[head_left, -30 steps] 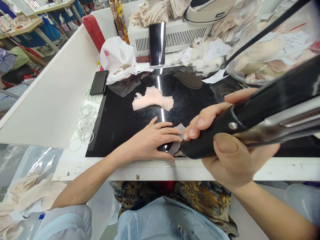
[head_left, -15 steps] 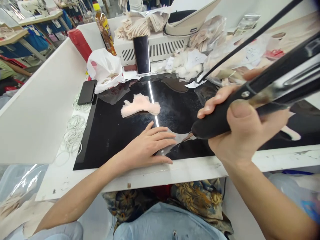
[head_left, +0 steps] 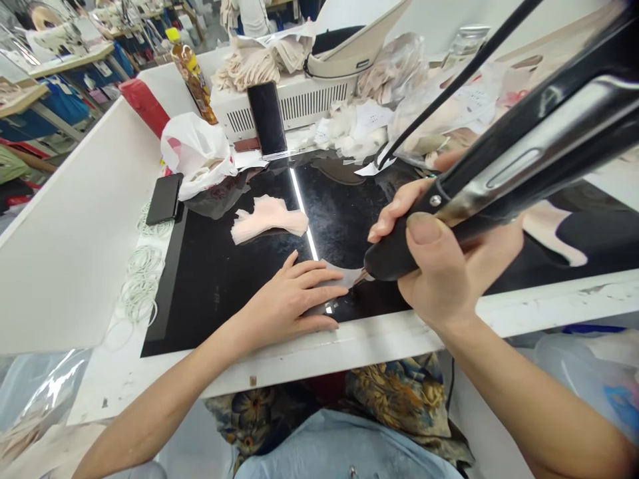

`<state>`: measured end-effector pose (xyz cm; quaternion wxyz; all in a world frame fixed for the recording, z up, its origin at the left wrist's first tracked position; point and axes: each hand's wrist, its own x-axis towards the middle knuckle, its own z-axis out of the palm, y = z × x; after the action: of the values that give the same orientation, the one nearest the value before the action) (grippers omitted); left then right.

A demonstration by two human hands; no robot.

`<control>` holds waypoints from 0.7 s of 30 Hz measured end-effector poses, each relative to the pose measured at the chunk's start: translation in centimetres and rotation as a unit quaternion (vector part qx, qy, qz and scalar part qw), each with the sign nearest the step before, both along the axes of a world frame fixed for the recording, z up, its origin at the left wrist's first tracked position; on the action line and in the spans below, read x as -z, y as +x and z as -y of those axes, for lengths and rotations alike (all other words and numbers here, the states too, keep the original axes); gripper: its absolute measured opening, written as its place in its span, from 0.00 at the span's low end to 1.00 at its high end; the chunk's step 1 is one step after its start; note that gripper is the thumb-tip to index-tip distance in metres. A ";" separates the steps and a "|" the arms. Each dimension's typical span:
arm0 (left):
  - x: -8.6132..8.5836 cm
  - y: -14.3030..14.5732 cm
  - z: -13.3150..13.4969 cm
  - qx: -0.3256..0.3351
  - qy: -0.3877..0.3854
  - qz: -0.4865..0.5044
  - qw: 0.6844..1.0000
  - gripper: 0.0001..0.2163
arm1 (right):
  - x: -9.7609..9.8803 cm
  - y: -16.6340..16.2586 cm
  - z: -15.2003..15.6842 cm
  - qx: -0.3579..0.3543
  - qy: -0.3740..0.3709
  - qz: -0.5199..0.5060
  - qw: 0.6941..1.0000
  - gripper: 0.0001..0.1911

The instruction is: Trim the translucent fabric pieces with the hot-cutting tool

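Note:
My left hand [head_left: 294,299] lies flat near the front edge of the black glossy board [head_left: 210,286], fingers spread. Under its fingertips is a thin, whitish see-through piece of material [head_left: 339,271]. My right hand [head_left: 444,273] is wrapped round a black-handled tool [head_left: 394,256] with a silver metal strip, a rivet and a narrow metal tip. That tip meets the thin piece just right of my left fingertips. Further back on the board rests a stack of pale pink cut pieces [head_left: 269,218]. A pale curved piece [head_left: 552,229] lies to the right, partly behind my right hand.
Along the left edge are a black phone [head_left: 164,198] and coils of white cord [head_left: 140,283]. Behind stand a white plastic bag [head_left: 194,150], an upright phone [head_left: 267,120], a drink bottle [head_left: 192,76] and bagged fabric [head_left: 394,66]. A black cable [head_left: 449,96] slants across the right.
The view has shifted slightly, moving the scene to the left. The tool's tip now sits closer to my left fingertips. My left hand stays flat on the thin piece.

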<state>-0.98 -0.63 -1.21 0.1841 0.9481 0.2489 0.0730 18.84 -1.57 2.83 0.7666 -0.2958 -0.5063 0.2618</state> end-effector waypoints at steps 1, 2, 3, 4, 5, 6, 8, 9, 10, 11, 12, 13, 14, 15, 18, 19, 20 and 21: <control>0.0 0.0 0.0 0.000 0.001 0.000 1.000 0.23 | 0.1 0.1 -0.1 -0.005 0.002 0.003 1.000 0.13; 0.1 -0.1 0.0 -0.001 0.001 -0.001 1.000 0.23 | 0.1 0.2 -0.2 -0.010 0.005 0.006 1.000 0.13; 0.1 -0.1 0.0 -0.002 0.001 0.000 1.000 0.23 | 0.2 0.3 -0.3 -0.016 0.007 0.007 1.000 0.13; 0.2 -0.2 0.1 -0.002 0.000 0.001 1.000 0.23 | 0.2 0.5 -0.4 -0.017 0.010 0.006 1.000 0.13; 0.2 -0.2 0.1 -0.003 0.000 0.002 1.000 0.23 | 0.2 0.7 -0.5 -0.014 0.014 0.005 1.000 0.13; 0.2 -0.2 0.1 -0.003 -0.001 0.004 1.000 0.23 | 0.1 0.9 -0.7 -0.005 0.019 0.002 1.000 0.14; 0.2 -0.2 0.1 -0.002 0.001 0.008 1.000 0.23 | 0.0 1.4 -0.8 0.021 0.025 -0.002 0.999 0.15; 0.2 -0.1 0.1 -0.001 0.002 0.007 1.000 0.23 | -0.1 1.6 -0.9 0.032 0.025 -0.003 0.999 0.15; 0.2 -0.1 0.1 -0.001 0.003 0.006 1.000 0.23 | -0.1 1.7 -0.9 0.038 0.023 -0.002 0.999 0.13; 0.2 -0.1 0.1 -0.002 0.003 0.004 1.000 0.23 | -0.1 1.9 -0.9 0.038 0.020 0.002 0.999 0.12; 0.1 -0.1 0.1 -0.002 0.002 0.002 1.000 0.23 | 0.0 2.0 -0.9 0.036 0.021 0.006 0.999 0.10; 0.1 -0.1 0.1 -0.002 0.001 0.000 1.000 0.23 | 0.1 2.0 -0.9 0.032 0.024 0.011 0.999 0.10; 0.0 -0.2 0.1 -0.002 0.000 -0.001 1.000 0.23 | 0.2 2.1 -0.9 0.030 0.028 0.015 0.999 0.09; 0.0 -0.2 0.1 -0.002 -0.002 -0.002 1.000 0.23 | 0.2 2.0 -0.8 0.029 0.030 0.018 0.999 0.08; -0.1 -0.2 0.1 -0.001 -0.004 -0.003 1.000 0.23 | 0.2 1.8 -0.6 0.039 0.020 0.026 0.999 0.08; -0.1 -0.2 0.1 -0.001 -0.004 -0.003 1.000 0.23 | 0.2 1.7 -0.6 0.044 0.010 0.027 0.999 0.09; 0.0 -0.2 0.1 -0.002 -0.003 -0.003 1.000 0.23 | 0.1 1.7 -0.6 0.046 0.003 0.029 0.999 0.10; 0.0 -0.2 0.1 -0.002 -0.003 -0.004 1.000 0.23 | 0.1 1.7 -0.6 0.044 -0.001 0.030 0.999 0.11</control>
<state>-1.21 -0.70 -1.18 0.1855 0.9473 0.2519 0.0691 20.54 -0.99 2.73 0.7618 -0.3262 -0.5149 0.2193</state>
